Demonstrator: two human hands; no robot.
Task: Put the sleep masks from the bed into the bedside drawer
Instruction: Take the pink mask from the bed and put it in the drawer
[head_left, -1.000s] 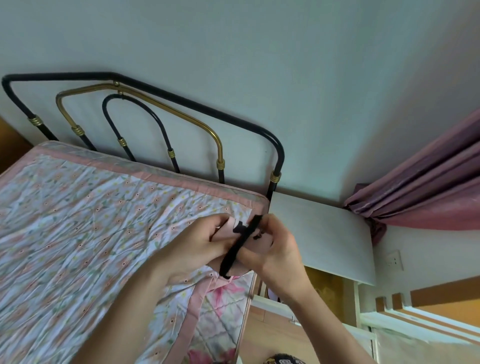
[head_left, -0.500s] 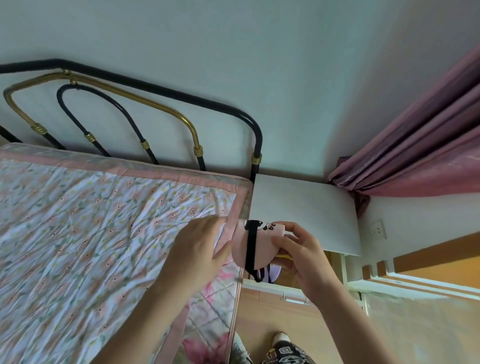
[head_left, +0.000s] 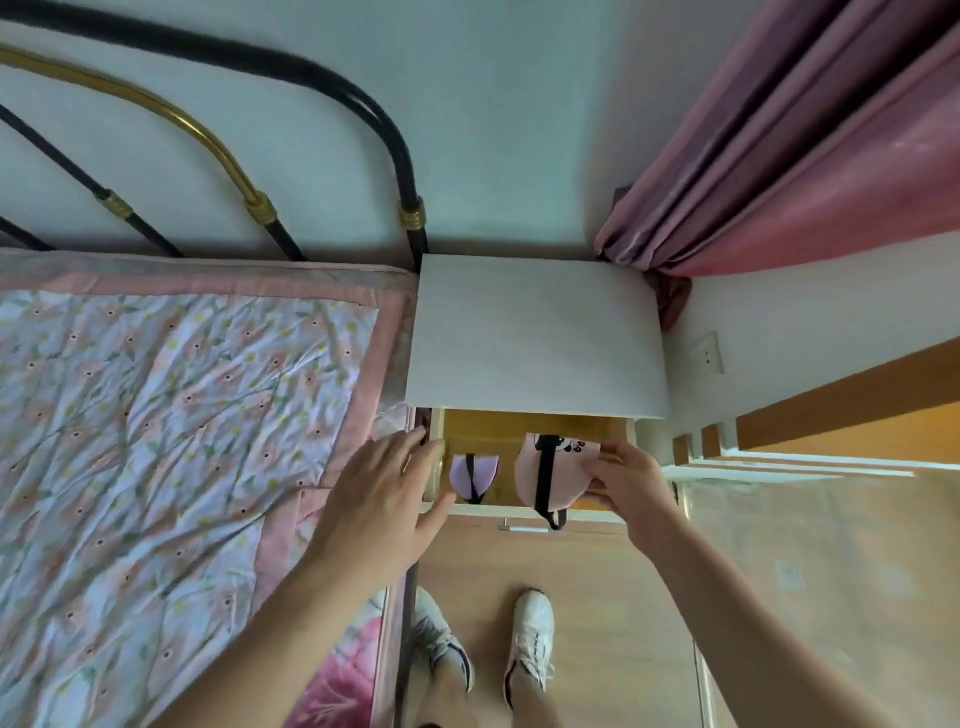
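A pink sleep mask (head_left: 543, 475) is pinched by the right hand (head_left: 626, 480) over the open drawer (head_left: 524, 428); a lilac sleep mask (head_left: 474, 475) lies inside, beside the spread left hand (head_left: 382, 499).

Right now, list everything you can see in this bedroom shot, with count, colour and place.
Pink fabric sleep mask with black strap: one, over the open drawer, held.
Lilac sleep mask with black strap: one, inside the drawer, left part.
Wooden bedside drawer: one, yellow-brown inside, pulled open.
White bedside table top: one, beside the bed.
Floral pink-edged quilt: one, on the bed, left.
Black and brass metal headboard: one, against the wall.
Pink curtain: one, upper right.
White wall socket: one, right wall.
White shoes: two, on the floor.
Left hand: open, at the drawer's left edge.
Right hand: pinching the pink mask.
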